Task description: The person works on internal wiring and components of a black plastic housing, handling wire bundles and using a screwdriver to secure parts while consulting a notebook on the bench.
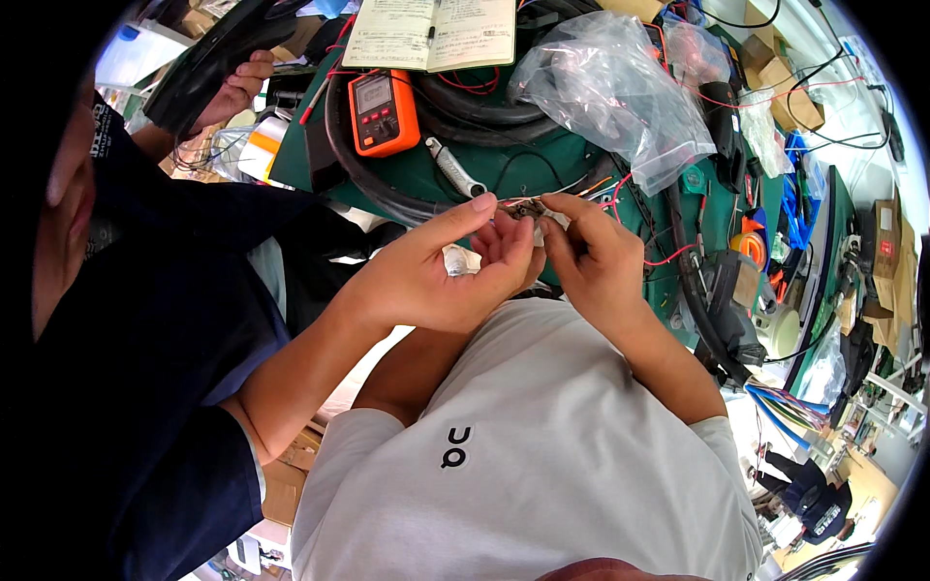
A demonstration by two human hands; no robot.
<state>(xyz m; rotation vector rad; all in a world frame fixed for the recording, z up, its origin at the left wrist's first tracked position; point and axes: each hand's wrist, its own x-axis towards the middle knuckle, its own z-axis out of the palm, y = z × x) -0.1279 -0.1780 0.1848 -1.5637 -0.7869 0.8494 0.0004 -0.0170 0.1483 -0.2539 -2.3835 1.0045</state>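
Pinching a small, dark, metal-looking piece (526, 209) with the right hand (593, 254), above near side of green worktop (572, 155). Cannot tell grip of left hand (501, 235), mostly hidden behind co-worker's hand (412, 276).

The right hand (599, 261) has its thumb and forefinger bent, their tips close together and directed left; from its wrist the right forearm (670, 360) runs down and rightward. Below and left of that hand, the left forearm (415, 370) slants upward, the left hand largely hidden, its finger pose unclear
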